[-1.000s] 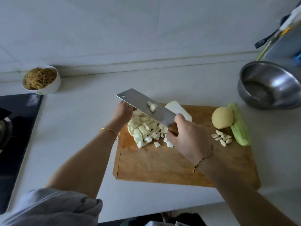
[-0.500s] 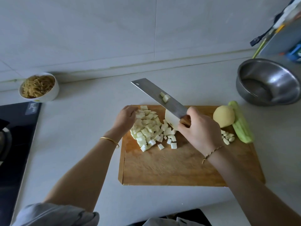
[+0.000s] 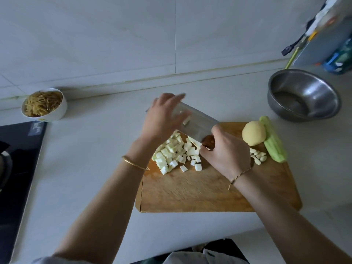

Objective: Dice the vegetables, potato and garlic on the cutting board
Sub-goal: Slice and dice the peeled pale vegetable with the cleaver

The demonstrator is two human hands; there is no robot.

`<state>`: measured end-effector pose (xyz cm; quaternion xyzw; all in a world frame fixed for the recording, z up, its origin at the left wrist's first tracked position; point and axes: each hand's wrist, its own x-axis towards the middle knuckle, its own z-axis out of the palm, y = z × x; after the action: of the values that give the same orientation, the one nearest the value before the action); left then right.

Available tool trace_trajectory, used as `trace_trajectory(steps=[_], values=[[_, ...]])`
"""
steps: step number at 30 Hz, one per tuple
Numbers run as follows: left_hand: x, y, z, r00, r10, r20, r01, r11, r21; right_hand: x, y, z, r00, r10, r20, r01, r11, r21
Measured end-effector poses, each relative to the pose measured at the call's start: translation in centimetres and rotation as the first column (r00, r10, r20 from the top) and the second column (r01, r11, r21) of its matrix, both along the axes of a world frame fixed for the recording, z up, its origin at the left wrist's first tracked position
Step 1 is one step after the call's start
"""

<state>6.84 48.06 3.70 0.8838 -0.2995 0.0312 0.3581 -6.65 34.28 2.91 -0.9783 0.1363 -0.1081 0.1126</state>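
Pale grey tiles back a light stone counter point(image 3: 85, 149), seen from my head camera, and a rectangular wooden cutting board point(image 3: 190, 191) lies on it in front of me.

My right grip point(image 3: 224, 151) is closed round the brown handle of a broad steel cleaver point(image 3: 202, 124). It holds the blade tilted above the far edge of the board. My left grip point(image 3: 163, 119) is open, with its fingers straight and spread across the flat of the blade. It is blurred, so I cannot tell whether it touches the steel. It hides the blade's far end, and a cube or two cling to the metal beside it.

Below the blade, a heap of white vegetable cubes point(image 3: 171, 155) sits on the left half of the board. An uncut white piece point(image 3: 194, 141) shows partly under the blade's edge.

To the right, past my knuckles, a peeled yellow potato point(image 3: 254, 135) stands on the board. Just beside it lie a cluster of peeled garlic cloves point(image 3: 259, 156) and a pale green peeled vegetable length point(image 3: 274, 143) at the board's right edge. My right forearm crosses the board's near right corner.

A round stainless steel bowl point(image 3: 323, 86) stands on the counter beyond the green length. Far left, a white bowl of brownish noodles point(image 3: 57, 113) sits by the wall, near a black stove top point(image 3: 19, 159). Blurred utensils lean at the upper right.
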Motion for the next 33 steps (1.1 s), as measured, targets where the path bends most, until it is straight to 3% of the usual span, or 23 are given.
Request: trace_trajectory(steps=[2, 3, 6, 14, 19, 25, 33], values=[[-0.7, -0.9, 0.0, 0.996, -0.084, 0.034, 0.070, 0.949, 0.306, 0.0, 0.0, 0.2, 1.000, -0.001, -0.019, 0.001, 1.000, -0.016], [-1.0, -1.2, -0.1, 0.995, -0.094, 0.042, 0.075, 0.939, 0.335, 0.0, 0.0, 0.3, 1.000, -0.008, -0.022, 0.008, 1.000, -0.020], [-1.4, -1.7, -0.7, 0.993, -0.097, 0.060, 0.081, 0.970, 0.230, -0.2, -0.3, 0.5, 0.999, -0.034, -0.030, 0.033, 0.999, -0.028], [-1.4, -0.8, -0.7, 0.996, -0.081, -0.031, 0.086, 0.981, 0.171, -0.9, -0.6, 0.0, 0.993, -0.090, -0.071, 0.089, 0.996, -0.011], [-1.1, 0.9, -1.2, 0.961, 0.062, -0.271, -0.100, 0.987, -0.128, -1.1, -0.9, -0.1, 0.989, -0.129, -0.077, 0.132, 0.991, 0.024], [-1.8, 2.9, -5.3, 0.879, 0.181, -0.440, -0.239, 0.968, -0.079, -1.5, -1.4, -0.9, 0.983, -0.173, -0.068, 0.174, 0.985, 0.016], [-3.7, 1.3, -6.7, 0.988, 0.041, -0.151, -0.006, 0.974, 0.226, -1.4, -2.2, -0.7, 0.968, -0.243, -0.059, 0.249, 0.955, 0.160]])
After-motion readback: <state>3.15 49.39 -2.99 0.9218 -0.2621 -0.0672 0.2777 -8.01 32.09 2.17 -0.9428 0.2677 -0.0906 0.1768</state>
